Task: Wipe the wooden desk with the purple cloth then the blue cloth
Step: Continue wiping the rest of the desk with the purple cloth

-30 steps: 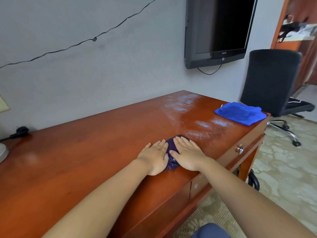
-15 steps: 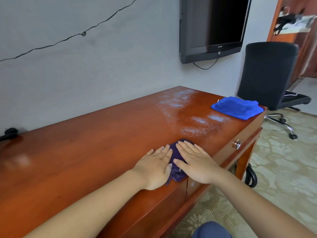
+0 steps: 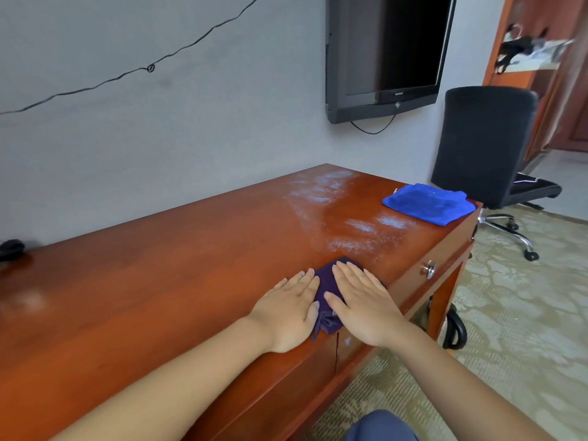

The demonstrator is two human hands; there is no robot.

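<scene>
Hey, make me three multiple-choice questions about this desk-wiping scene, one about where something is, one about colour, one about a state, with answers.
1. Where does the blue cloth lie?
A. on the chair
B. at the far right end of the wooden desk
C. on the floor

2. What colour is the cloth under the hands?
A. purple
B. white
C. green

3. How do the hands lie?
A. clenched in fists
B. lifted off the desk
C. flat, fingers straight

Answers:
1 B, it sits by the desk's far right corner.
2 A, the purple cloth shows between the left hand and right hand.
3 C, both palms press down flat.
</scene>
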